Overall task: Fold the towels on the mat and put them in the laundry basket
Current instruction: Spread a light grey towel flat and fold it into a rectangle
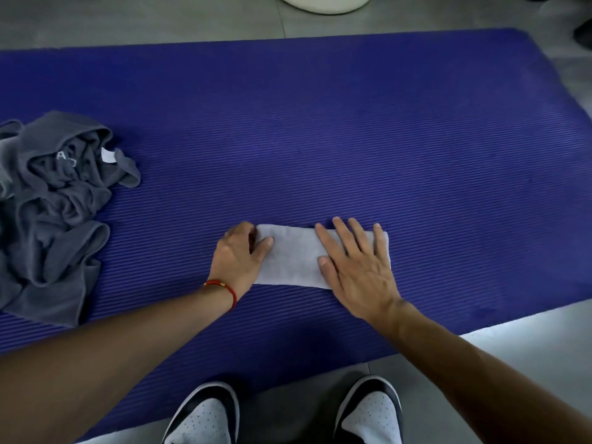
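Note:
A small light grey towel [293, 259], folded into a narrow rectangle, lies on the purple ribbed mat [352, 139] near its front edge. My left hand [238, 256] grips the towel's left end, with the thumb on top and the fingers curled round the edge. My right hand [355, 264] lies flat on the towel's right half, fingers straight and spread, pressing it down. A heap of crumpled dark grey towels [54, 213] sits on the mat at the far left. No laundry basket can be made out for certain.
A white round object [323, 3] shows at the top edge on the grey tiled floor [144, 17]. My two black and white shoes [205, 415] stand on the floor just in front of the mat. A dark object [583, 33] is at the top right.

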Motion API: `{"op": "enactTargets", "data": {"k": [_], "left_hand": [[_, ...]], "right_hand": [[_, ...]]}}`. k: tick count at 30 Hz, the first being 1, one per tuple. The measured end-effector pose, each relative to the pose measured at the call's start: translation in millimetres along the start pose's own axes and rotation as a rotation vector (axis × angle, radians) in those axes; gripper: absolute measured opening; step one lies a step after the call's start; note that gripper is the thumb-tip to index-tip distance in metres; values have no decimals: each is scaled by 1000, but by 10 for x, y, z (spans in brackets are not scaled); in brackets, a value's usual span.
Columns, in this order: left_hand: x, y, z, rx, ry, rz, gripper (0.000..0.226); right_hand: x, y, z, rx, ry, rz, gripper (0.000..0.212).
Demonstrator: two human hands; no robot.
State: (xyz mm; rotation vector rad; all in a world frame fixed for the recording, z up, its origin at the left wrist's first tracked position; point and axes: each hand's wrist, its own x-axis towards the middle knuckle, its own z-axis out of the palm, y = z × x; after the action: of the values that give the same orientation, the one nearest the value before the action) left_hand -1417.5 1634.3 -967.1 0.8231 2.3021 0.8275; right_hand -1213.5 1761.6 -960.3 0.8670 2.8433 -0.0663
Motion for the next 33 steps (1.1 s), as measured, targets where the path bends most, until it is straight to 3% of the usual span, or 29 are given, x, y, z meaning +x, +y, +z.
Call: {"op": "enactTargets", "data": {"k": [6,8,10,13,16,20,23,25,27,30,33], "left_hand": [[41,81,-55,-45,-17,-93,28],[27,122,-93,-59,-25,-141,30],[11,144,-140,-42,-56,-159,28],[4,141,-190,-84,-145,-206,26],[49,144,-179,-124,-217,-281,23],[205,189,-231,-239,-360,-400,24],[273,265,-309,-394,-464,-426,25],[348,384,-366,-436,-493,-378,28],[524,623,-474,-468,-503,-325,34],[887,1209,-783,-534,-475,-243,45],[1113,1965,-1164,-610,-432,-188,47]], "right_hand": [[69,123,80,64,-11,-25,59],[18,117,113,244,55,127,63],[-103,162,147,492,79,425,75],[-353,230,157,554,-22,659,86],[-406,200,114,534,-53,653,79],[-248,198,-86,734,-117,814,63],[-221,291,-225,1098,-85,911,52],[-151,439,-357,1357,-138,880,49],[44,708,-573,1499,-167,817,59],[490,1222,-1112,1577,-198,669,51],[892,1686,-1900,1603,-191,587,56]]}}
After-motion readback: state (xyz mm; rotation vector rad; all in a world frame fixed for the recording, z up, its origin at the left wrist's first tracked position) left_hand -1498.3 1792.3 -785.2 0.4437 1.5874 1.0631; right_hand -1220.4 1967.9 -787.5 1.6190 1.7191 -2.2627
